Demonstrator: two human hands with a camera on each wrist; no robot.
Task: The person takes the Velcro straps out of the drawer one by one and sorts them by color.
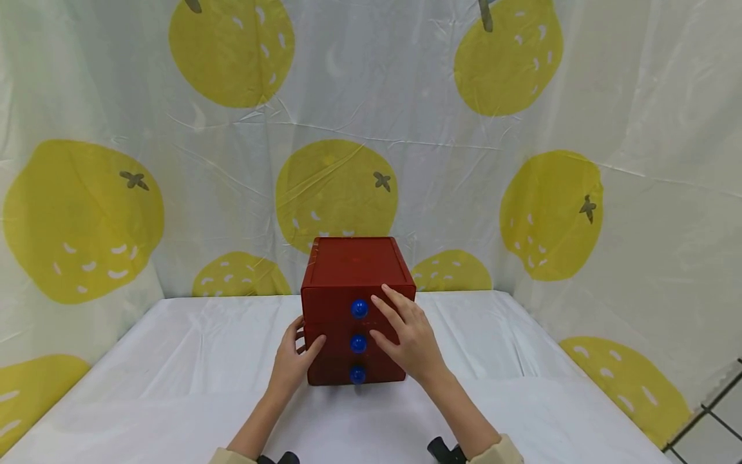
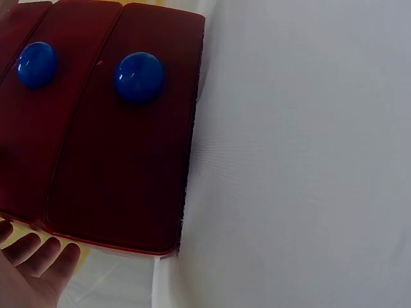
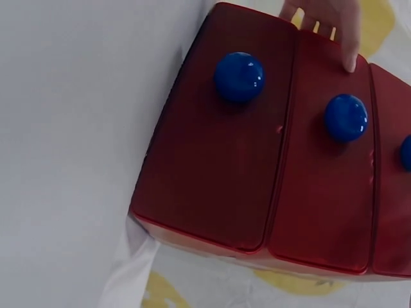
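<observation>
A red drawer unit point(image 1: 359, 264) with three stacked drawers faces me, each front carrying a round blue knob; the top knob point(image 1: 359, 309) is fully visible. At the unit's left edge my left hand point(image 1: 294, 357) holds on, thumb over the middle drawer front and the other fingers along the side wall. My right hand point(image 1: 413, 341) hovers before the right part of the front, fingers spread and slightly bent, fingertips close to the top and middle knob point(image 1: 358, 343). Nothing is between its fingers. All three drawers look closed in the head view.
The unit stands on a table covered in white cloth point(image 1: 203, 361). Behind and at both sides hangs a pale curtain point(image 1: 429, 187) printed with yellow fruit. A dark wire grid point(image 1: 704, 409) shows at the lower right.
</observation>
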